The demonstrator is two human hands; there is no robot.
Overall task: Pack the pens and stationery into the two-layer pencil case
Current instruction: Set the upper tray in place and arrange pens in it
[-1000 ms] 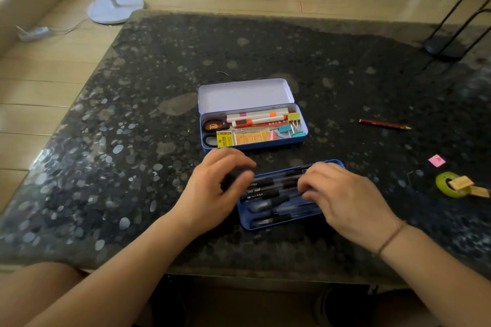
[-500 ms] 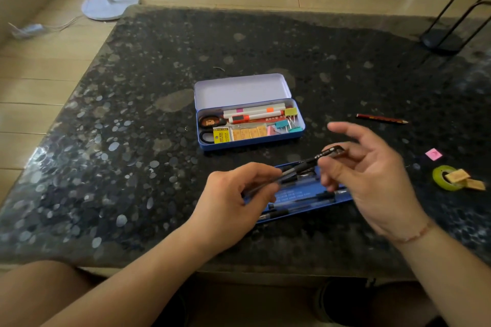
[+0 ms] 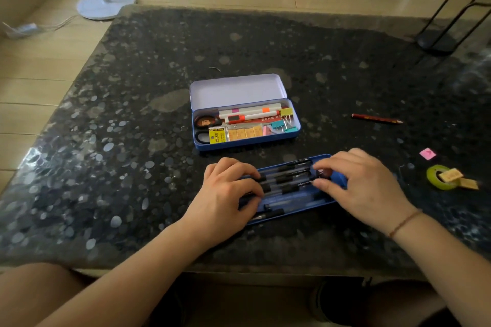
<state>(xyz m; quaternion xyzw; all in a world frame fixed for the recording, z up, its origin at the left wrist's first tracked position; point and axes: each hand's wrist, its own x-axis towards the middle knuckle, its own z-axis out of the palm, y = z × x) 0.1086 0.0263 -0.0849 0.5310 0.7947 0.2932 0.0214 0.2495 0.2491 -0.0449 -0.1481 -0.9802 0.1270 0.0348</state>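
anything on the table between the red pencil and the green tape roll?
Head view: one small pink sticky note lies between the red pencil and the green tape roll; otherwise bare table.

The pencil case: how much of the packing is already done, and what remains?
Done: the open pencil case already holds markers, scissors, clips and sticky notes. In hand: the left hand and right hand rest curled fingers on the black pens in the blue tray, arranging them. Left: the red pencil, pink note and green tape roll lie on the table; the tray stands outside the case.
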